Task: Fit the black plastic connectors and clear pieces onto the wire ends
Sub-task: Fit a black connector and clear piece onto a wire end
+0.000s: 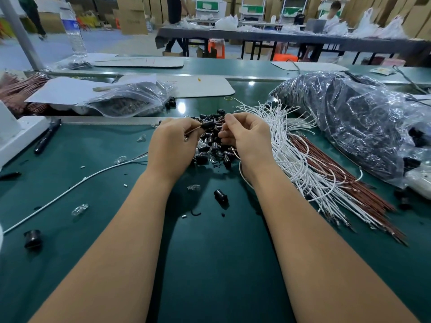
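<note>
Seen from above at a green bench (93,145): left hand (170,145) pinching a black connector (208,124) and a brown wire (193,131) at the fingertips, right hand (247,136) curled close opposite, fingers bent around what looked like a wire end, though the grip itself hidden behind the knuckles. Held just above a heap of black connectors (213,145) near the middle of the bench. Judged to be mid-fitting, with a wire end being fed into the connector body; next move likely calling for the terminal lined up squarely with the opening and pushed home, then a clear piece added. Fanned toward the right edge, a bundle of white wires (298,159) with brown wires (338,178) beside it. Scattered toward the left and near edges, several clear pieces (80,209), a stray connector (220,195) and one long white wire (70,190). Hard to make out: whether the terminal had entered the connector, and the contents of the dark plastic bag (349,117) at the right edge.
</note>
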`<state>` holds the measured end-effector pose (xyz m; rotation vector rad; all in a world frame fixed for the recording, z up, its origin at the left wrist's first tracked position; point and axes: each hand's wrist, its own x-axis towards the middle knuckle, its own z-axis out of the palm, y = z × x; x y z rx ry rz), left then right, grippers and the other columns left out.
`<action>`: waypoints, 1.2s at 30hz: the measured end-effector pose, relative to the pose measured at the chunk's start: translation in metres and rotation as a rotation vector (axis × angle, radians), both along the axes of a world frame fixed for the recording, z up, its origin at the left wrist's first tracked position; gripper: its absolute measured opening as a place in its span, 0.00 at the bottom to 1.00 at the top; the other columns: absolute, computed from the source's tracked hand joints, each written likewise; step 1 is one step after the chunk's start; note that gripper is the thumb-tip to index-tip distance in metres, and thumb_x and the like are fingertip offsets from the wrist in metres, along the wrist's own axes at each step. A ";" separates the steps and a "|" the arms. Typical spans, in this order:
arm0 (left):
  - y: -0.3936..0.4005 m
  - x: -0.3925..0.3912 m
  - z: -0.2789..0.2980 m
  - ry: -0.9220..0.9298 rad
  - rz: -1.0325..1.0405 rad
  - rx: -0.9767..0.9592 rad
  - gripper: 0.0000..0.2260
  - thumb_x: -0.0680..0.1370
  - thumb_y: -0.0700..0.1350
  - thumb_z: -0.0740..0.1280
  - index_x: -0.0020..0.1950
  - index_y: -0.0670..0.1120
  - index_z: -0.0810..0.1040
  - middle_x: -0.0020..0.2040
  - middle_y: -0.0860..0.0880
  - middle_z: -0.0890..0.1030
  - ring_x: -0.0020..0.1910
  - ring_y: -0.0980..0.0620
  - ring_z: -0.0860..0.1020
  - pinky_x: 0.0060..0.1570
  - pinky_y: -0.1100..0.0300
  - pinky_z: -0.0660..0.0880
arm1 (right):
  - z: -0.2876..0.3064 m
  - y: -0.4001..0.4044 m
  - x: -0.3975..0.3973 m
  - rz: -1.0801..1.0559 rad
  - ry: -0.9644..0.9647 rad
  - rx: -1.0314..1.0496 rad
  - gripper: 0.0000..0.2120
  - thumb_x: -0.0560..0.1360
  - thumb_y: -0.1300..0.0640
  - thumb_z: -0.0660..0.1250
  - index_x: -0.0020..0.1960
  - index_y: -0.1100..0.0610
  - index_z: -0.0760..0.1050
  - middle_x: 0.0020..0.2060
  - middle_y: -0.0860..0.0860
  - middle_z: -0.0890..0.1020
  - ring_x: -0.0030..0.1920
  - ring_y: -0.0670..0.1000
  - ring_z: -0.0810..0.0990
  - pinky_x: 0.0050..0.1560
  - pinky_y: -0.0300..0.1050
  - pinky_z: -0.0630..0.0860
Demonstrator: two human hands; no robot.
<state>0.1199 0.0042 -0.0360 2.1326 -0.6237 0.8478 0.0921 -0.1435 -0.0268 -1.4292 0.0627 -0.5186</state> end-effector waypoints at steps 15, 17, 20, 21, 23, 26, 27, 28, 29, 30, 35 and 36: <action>-0.001 0.000 -0.001 0.117 -0.069 -0.044 0.04 0.76 0.42 0.68 0.45 0.45 0.83 0.33 0.52 0.79 0.32 0.51 0.75 0.36 0.55 0.74 | 0.004 0.004 -0.005 0.069 0.008 -0.035 0.09 0.78 0.70 0.62 0.45 0.60 0.77 0.35 0.53 0.80 0.30 0.45 0.80 0.35 0.37 0.79; -0.002 -0.001 -0.001 0.129 -0.079 -0.033 0.03 0.76 0.42 0.68 0.46 0.46 0.83 0.31 0.56 0.76 0.30 0.54 0.73 0.35 0.57 0.73 | 0.004 0.004 -0.005 0.070 0.007 -0.050 0.10 0.78 0.70 0.62 0.45 0.59 0.77 0.35 0.53 0.81 0.31 0.45 0.81 0.36 0.37 0.79; -0.001 -0.002 -0.001 0.123 -0.086 -0.008 0.03 0.76 0.42 0.68 0.45 0.46 0.82 0.30 0.57 0.75 0.30 0.52 0.72 0.34 0.56 0.72 | 0.003 0.004 -0.005 0.066 0.015 -0.077 0.10 0.78 0.70 0.63 0.44 0.59 0.78 0.34 0.51 0.81 0.31 0.45 0.81 0.37 0.38 0.80; -0.001 -0.002 -0.001 0.118 -0.085 -0.002 0.03 0.77 0.41 0.68 0.45 0.46 0.82 0.31 0.56 0.75 0.31 0.51 0.73 0.34 0.55 0.72 | 0.003 0.004 -0.005 0.060 0.021 -0.083 0.09 0.77 0.70 0.63 0.44 0.59 0.78 0.33 0.51 0.81 0.31 0.45 0.81 0.37 0.38 0.80; -0.001 -0.002 -0.001 0.109 -0.081 -0.005 0.03 0.77 0.41 0.68 0.44 0.46 0.81 0.31 0.54 0.76 0.32 0.49 0.73 0.35 0.54 0.73 | 0.003 0.004 -0.005 0.044 0.032 -0.085 0.08 0.77 0.69 0.64 0.44 0.59 0.78 0.33 0.51 0.81 0.31 0.46 0.81 0.36 0.38 0.79; -0.001 -0.001 -0.002 0.099 -0.077 -0.020 0.04 0.76 0.41 0.68 0.43 0.46 0.81 0.31 0.56 0.76 0.32 0.50 0.73 0.35 0.55 0.72 | 0.002 0.003 -0.004 0.026 0.042 -0.068 0.05 0.76 0.67 0.66 0.44 0.60 0.78 0.31 0.49 0.81 0.31 0.46 0.82 0.35 0.38 0.79; -0.001 -0.001 -0.002 0.099 -0.079 -0.021 0.04 0.76 0.41 0.68 0.43 0.46 0.81 0.31 0.56 0.76 0.32 0.50 0.73 0.35 0.55 0.72 | 0.002 0.003 -0.004 0.024 0.045 -0.068 0.04 0.76 0.67 0.67 0.44 0.59 0.78 0.31 0.49 0.81 0.31 0.47 0.82 0.35 0.39 0.80; 0.000 0.000 -0.002 0.098 -0.080 -0.018 0.03 0.76 0.41 0.68 0.44 0.46 0.81 0.32 0.55 0.76 0.32 0.50 0.73 0.35 0.55 0.72 | 0.002 0.003 -0.004 0.023 0.046 -0.071 0.04 0.76 0.66 0.67 0.44 0.59 0.78 0.30 0.48 0.81 0.31 0.47 0.82 0.36 0.39 0.80; 0.000 0.000 -0.002 0.097 -0.079 -0.015 0.03 0.77 0.41 0.68 0.44 0.46 0.81 0.32 0.55 0.76 0.32 0.50 0.73 0.35 0.55 0.72 | 0.002 0.003 -0.004 0.024 0.046 -0.077 0.05 0.76 0.66 0.68 0.43 0.59 0.78 0.30 0.48 0.81 0.32 0.47 0.82 0.36 0.40 0.80; 0.000 0.000 -0.003 0.096 -0.075 -0.013 0.03 0.77 0.42 0.68 0.44 0.45 0.82 0.32 0.54 0.77 0.33 0.49 0.74 0.35 0.55 0.72 | 0.002 0.002 -0.004 0.027 0.045 -0.082 0.05 0.76 0.66 0.67 0.43 0.59 0.78 0.30 0.48 0.81 0.32 0.48 0.82 0.36 0.40 0.80; 0.001 0.000 -0.003 0.103 -0.053 -0.030 0.03 0.76 0.42 0.69 0.45 0.44 0.82 0.33 0.56 0.76 0.34 0.52 0.74 0.36 0.61 0.69 | 0.002 0.003 -0.004 0.029 0.045 -0.111 0.07 0.77 0.66 0.66 0.42 0.57 0.78 0.32 0.49 0.81 0.32 0.47 0.82 0.36 0.39 0.79; 0.001 0.000 -0.003 0.112 -0.054 -0.029 0.03 0.76 0.42 0.69 0.45 0.44 0.81 0.34 0.54 0.78 0.34 0.51 0.75 0.37 0.59 0.71 | 0.001 0.003 -0.004 0.026 0.046 -0.123 0.07 0.77 0.66 0.66 0.42 0.57 0.78 0.33 0.50 0.81 0.32 0.46 0.82 0.36 0.38 0.79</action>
